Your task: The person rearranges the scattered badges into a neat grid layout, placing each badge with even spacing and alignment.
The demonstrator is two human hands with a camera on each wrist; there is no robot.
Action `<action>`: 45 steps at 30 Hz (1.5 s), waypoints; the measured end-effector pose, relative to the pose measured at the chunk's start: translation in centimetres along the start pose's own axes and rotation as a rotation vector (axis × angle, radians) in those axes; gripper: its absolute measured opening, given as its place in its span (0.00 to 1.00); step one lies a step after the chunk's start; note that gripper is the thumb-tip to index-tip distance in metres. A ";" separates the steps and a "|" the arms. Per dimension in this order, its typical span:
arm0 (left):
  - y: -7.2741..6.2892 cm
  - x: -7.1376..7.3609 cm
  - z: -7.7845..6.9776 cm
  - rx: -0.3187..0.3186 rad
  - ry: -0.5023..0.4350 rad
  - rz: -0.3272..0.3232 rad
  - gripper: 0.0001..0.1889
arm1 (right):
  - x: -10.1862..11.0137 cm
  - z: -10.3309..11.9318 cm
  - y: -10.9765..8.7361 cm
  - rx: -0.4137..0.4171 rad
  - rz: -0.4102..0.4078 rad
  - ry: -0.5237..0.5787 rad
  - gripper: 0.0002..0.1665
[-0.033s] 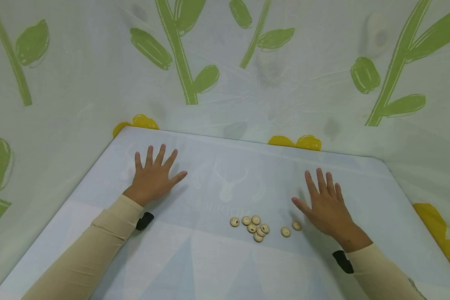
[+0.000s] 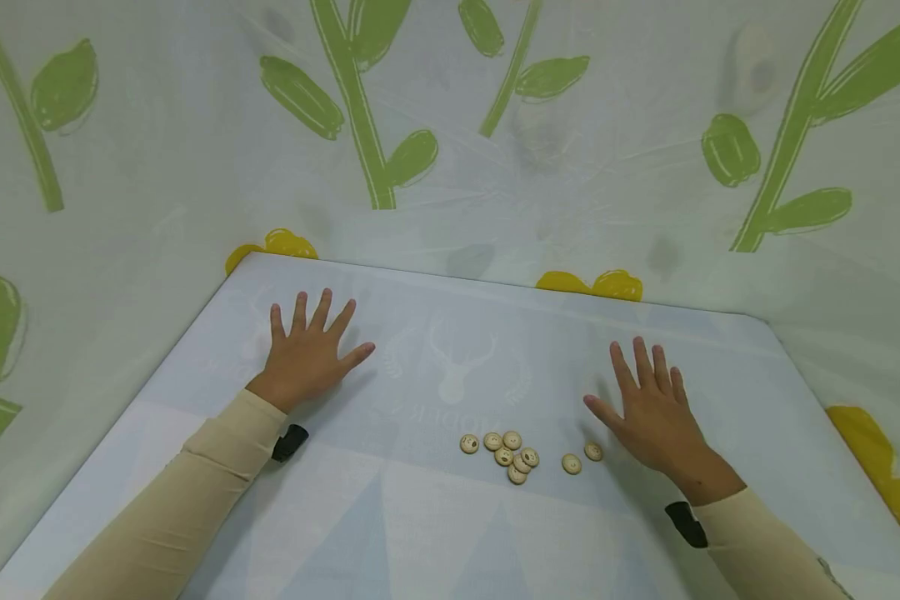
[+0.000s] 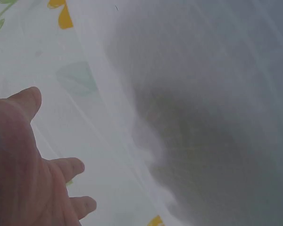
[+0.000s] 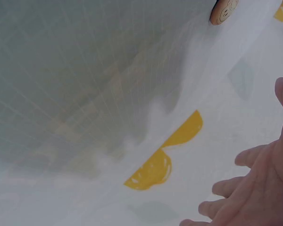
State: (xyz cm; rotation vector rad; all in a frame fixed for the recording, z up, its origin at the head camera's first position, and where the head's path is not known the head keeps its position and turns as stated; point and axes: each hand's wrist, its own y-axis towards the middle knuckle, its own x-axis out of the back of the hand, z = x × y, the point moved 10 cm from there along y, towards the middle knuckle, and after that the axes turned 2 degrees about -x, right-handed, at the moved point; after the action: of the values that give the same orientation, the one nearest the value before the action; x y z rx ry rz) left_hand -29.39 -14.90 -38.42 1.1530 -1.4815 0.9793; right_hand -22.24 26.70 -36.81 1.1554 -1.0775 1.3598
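Several small round wooden discs with dark markings lie in a loose cluster at the middle of the table, some overlapping. Apart from them to the right are two more discs, closer to my right hand. That hand has its fingers spread and holds nothing. In the right wrist view, a disc shows faces drawn on its top. Over the left part of the table, my left hand is likewise spread and holds nothing. Its thumb points toward the middle, well away from the discs.
The table wears a pale cloth with a deer-head print and blue triangles. Behind it hangs a white curtain with green leaves and yellow flowers. A black strap device sits under the left wrist, another black device under the right.
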 end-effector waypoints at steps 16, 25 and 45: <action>-0.5 -0.5 -4.3 -0.128 -0.051 -0.013 0.31 | -0.5 3.1 -0.6 0.095 -0.011 0.121 0.37; -2.3 -2.2 -13.7 -0.390 -0.229 0.174 0.15 | -2.2 7.3 -1.1 0.191 0.132 0.290 0.13; -3.7 -4.8 -17.7 -0.586 -0.261 0.188 0.11 | -4.9 9.2 -2.0 0.314 0.213 0.236 0.12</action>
State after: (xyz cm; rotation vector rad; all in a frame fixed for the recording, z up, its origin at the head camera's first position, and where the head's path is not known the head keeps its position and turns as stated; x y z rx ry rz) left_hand -21.61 2.09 -39.64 0.7377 -1.9447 0.4621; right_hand -19.22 17.09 -40.31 1.0878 -0.8538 1.8340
